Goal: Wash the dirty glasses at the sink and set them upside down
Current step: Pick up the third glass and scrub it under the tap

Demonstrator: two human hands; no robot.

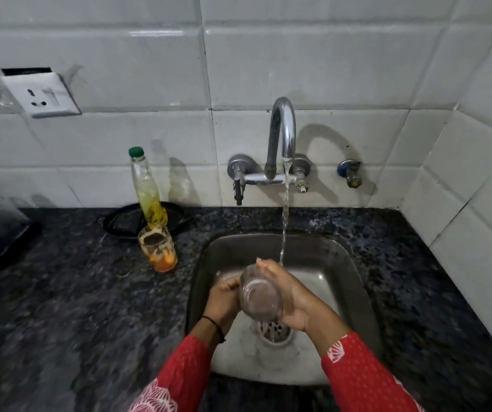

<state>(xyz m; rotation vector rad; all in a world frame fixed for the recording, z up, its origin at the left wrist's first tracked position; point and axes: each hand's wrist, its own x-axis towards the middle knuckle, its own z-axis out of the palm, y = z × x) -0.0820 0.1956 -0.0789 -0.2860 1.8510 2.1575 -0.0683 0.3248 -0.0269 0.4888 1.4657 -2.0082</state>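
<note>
The clear glass is held tilted over the steel sink, lower centre of the frame. The left hand grips its left side with curled fingers, and the right hand cups its right side. Water from the tap falls just past the right fingertips. On the counter, left of the sink, a dirty glass stands before a green-capped bottle.
</note>
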